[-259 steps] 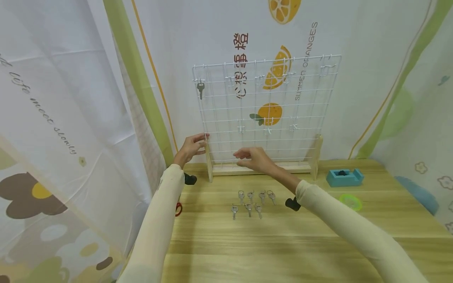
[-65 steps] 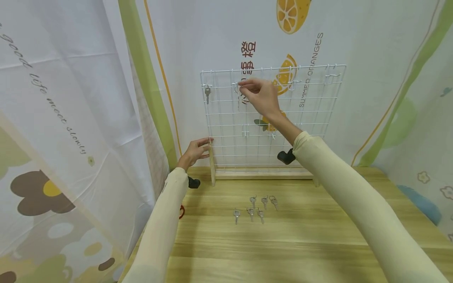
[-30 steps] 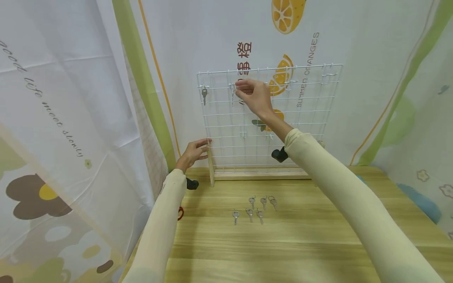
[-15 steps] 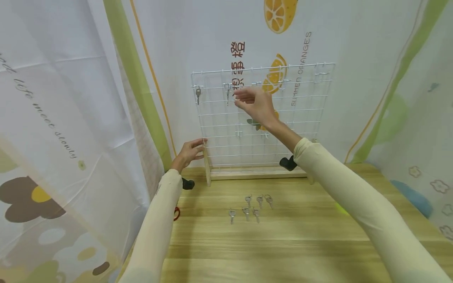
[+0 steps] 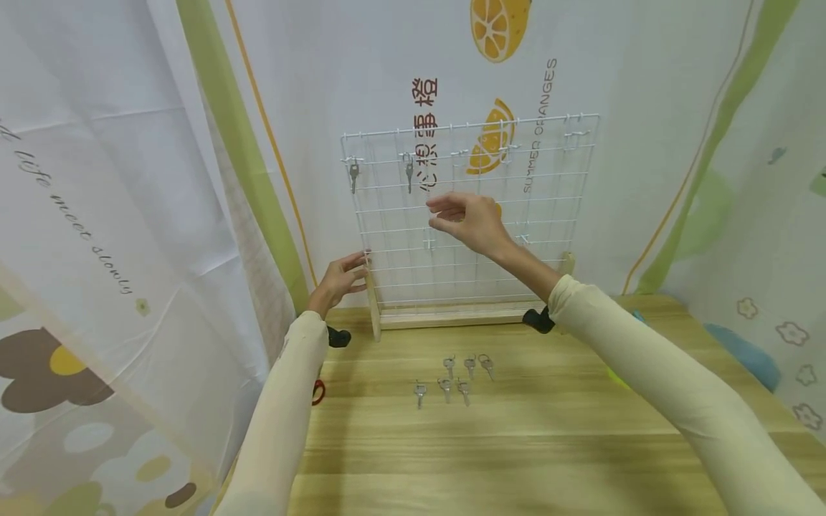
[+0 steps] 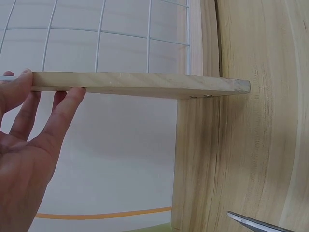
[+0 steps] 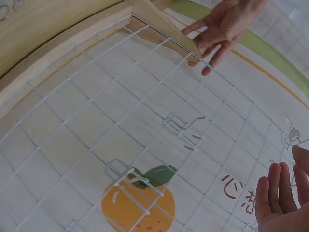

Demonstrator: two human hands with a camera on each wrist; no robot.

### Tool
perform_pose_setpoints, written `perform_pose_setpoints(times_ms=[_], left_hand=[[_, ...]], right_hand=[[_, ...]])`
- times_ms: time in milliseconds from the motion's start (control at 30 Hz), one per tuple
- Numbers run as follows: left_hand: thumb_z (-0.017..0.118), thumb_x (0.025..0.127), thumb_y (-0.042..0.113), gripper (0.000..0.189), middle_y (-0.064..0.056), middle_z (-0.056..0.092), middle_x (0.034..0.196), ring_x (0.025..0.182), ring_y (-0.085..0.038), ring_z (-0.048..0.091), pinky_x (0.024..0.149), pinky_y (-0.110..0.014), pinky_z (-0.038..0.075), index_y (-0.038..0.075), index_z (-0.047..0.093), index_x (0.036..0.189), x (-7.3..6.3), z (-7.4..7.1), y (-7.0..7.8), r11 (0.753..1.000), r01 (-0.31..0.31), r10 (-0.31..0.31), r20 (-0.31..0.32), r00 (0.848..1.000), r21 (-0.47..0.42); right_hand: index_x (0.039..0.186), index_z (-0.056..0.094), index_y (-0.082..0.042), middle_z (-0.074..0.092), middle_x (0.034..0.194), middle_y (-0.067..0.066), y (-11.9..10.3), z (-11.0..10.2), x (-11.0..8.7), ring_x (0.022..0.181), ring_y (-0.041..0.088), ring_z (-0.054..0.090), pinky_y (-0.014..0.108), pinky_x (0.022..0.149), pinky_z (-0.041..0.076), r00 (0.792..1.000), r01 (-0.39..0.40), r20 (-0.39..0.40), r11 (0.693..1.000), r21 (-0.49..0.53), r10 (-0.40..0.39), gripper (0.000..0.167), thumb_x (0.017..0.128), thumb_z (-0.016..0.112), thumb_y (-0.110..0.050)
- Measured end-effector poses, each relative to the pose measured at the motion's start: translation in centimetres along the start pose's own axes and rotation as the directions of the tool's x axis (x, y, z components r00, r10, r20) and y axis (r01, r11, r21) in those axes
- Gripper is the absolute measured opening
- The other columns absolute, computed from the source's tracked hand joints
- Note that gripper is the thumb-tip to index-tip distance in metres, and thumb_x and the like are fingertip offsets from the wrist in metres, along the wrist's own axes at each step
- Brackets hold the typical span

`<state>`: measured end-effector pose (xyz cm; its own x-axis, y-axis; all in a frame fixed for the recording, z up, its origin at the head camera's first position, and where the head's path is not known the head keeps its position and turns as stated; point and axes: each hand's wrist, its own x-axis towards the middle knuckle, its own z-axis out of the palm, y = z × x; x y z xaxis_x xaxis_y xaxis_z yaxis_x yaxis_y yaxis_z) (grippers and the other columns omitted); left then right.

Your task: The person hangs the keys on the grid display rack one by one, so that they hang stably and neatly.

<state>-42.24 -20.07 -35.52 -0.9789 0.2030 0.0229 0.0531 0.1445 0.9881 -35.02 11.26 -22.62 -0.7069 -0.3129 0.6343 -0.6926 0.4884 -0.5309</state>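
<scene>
A white wire grid rack (image 5: 477,208) on a wooden stand is upright at the back of the table. My left hand (image 5: 338,281) holds its left edge, thumb and fingers at the wooden upright (image 6: 135,82). The right hand (image 5: 471,222) hovers in front of the grid, fingers loosely bent, nothing between them. One key (image 5: 354,175) hangs from the top-left hook, and a second key (image 5: 409,175) from the hook to its right. On the table in front lie several keys with rings, among them a key (image 5: 420,395) at the left and a key (image 5: 487,367) at the right.
More white hooks sit on the grid, including a hook (image 5: 574,140) at top right. Red-handled scissors (image 5: 318,392) lie by the left sleeve. A yellow-green item (image 5: 618,378) shows partly behind the right sleeve. Printed curtains (image 5: 645,107) enclose the table.
My right hand took a key from the back row and hung it on the second top hook. It has since let go and moved down. The left hand has stayed at the rack's edge.
</scene>
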Motion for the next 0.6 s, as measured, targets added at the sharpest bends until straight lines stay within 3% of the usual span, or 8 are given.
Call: perform_pose_setpoints(times_ms=[600], left_hand=[[0.050, 0.109, 0.002, 0.056, -0.017, 0.032, 0.167, 0.145, -0.037, 0.044, 0.111, -0.049, 0.050, 0.007, 0.033, 0.163, 0.0, -0.2, -0.1, 1.000, -0.001, 0.001, 0.010, 1.000, 0.008]], right_hand=[[0.119, 0.075, 0.001, 0.076, 0.115, 0.015, 4.7, 2.2, -5.4, 0.100, 0.028, 0.074, 0.038, 0.090, 0.063, 0.992, -0.035, 0.124, 0.999, -0.006, 0.035, 0.030, 0.092, 0.081, -0.008]])
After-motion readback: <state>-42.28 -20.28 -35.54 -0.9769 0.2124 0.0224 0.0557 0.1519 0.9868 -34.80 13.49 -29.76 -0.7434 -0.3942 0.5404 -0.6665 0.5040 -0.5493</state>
